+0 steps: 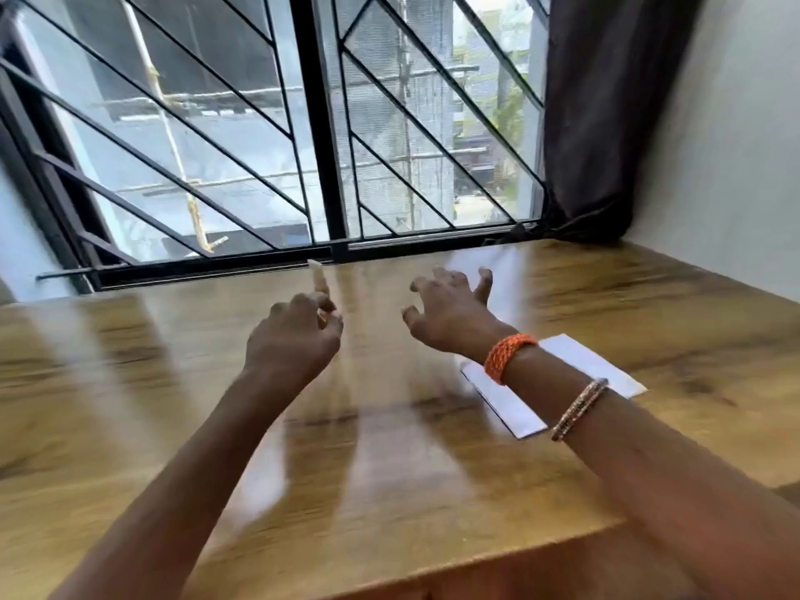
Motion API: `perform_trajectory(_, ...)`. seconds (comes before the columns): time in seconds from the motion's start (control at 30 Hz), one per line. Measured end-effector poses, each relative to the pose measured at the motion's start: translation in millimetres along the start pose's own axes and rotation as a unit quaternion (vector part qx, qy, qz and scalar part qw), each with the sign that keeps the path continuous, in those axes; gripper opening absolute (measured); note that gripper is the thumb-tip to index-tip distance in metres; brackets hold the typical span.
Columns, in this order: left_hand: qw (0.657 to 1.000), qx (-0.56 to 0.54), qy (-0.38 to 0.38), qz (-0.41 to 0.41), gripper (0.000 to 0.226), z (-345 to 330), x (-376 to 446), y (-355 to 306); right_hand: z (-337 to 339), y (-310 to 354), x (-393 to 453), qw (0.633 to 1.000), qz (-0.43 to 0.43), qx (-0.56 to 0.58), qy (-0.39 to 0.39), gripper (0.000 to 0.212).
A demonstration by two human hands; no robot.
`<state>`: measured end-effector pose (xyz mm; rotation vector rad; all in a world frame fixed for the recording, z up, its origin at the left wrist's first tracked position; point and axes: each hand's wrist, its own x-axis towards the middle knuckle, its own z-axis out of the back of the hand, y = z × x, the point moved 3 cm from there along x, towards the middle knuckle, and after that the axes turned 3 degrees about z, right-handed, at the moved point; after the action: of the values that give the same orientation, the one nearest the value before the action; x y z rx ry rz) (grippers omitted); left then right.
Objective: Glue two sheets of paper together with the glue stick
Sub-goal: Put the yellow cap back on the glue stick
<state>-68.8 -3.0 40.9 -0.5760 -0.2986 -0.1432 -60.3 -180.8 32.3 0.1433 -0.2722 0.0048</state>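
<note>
Our glossy brown wooden table (389,469) is smeared by motion blur and cut off at the frame's lower edge. On it, right of centre, lies the white rectangular paper (575,365), partly hidden under our right forearm; we cannot tell whether it is one sheet or two. Our right hand (450,313) hovers with fingers spread and curved. Our left hand (294,335) pinches the slim, blurred pale glue stick (319,281), tip raised.
</note>
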Motion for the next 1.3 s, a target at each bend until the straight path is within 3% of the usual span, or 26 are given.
perform_trajectory(0.07, 0.995, -0.025, -0.049, 0.078, 0.022, 25.9, 22.7, 44.2, -3.2, 55.6, 40.2, 0.997, 0.068, 0.033, -0.031, 0.041)
perform_trajectory(0.13, 0.991, -0.057, -0.044, 0.11, 0.03, 27.8, 41.5, 67.1, -12.4, 74.8, 54.0, 0.994, 0.079, 0.05, -0.051, 0.038)
perform_trajectory(0.27, 0.992, -0.076, 0.025, 0.103, 0.057, -2.8, 52.8, 61.5, -39.8, 52.1, 38.9, 0.997, 0.055, 0.037, -0.05, 0.036)
perform_trajectory(0.4, 0.991, -0.075, 0.065, 0.095, 0.069, -22.1, 76.1, 50.2, -43.3, 34.0, 31.2, 0.998, 0.042, 0.023, -0.035, 0.037)
perform_trajectory(0.5, 0.99, -0.087, 0.063, 0.093, 0.058, -33.0, 87.0, 46.3, -43.6, 31.2, 34.1, 0.999, 0.038, 0.016, -0.028, 0.036)
perform_trajectory(0.63, 0.991, -0.101, -0.016, 0.082, 0.028, -40.3, 91.2, 30.0, -42.7, 29.7, 35.5, 0.998, 0.035, 0.02, -0.037, 0.036)
perform_trajectory(0.7, 0.971, -0.226, -0.031, 0.072, 0.02, -36.9, 90.5, 24.2, -39.9, 28.8, 35.4, 0.996, 0.036, 0.056, -0.059, 0.036)
perform_trajectory(0.73, 0.945, -0.318, -0.01, 0.07, 0.017, -32.8, 86.9, 19.4, -36.2, 29.0, 34.3, 0.992, 0.031, 0.099, -0.07, 0.038)
perform_trajectory(0.83, 0.87, -0.483, 0.061, 0.083, 0.026, -24.1, 75.3, 10.1, -29.7, 32.3, 34.0, 0.951, -0.01, 0.297, -0.08, 0.05)
perform_trajectory(1.0, 0.846, -0.506, 0.12, 0.116, 0.017, -22.7, 65.1, 10.7, -18.9, 48.0, 24.9, 0.789, -0.061, 0.61, -0.036, 0.045)
perform_trajectory(1.13, 0.847, -0.509, 0.127, 0.087, 0.011, -16.1, 60.8, 11.3, -8.9, 54.7, 14.7, 0.74, -0.084, 0.666, 0.034, 0.037)
perform_trajectory(1.3, 0.85, -0.505, 0.123, 0.087, 0.011, -16.0, 57.1, 15.7, -10.0, 54.3, 13.6, 0.702, -0.12, 0.702, 0.006, 0.018)
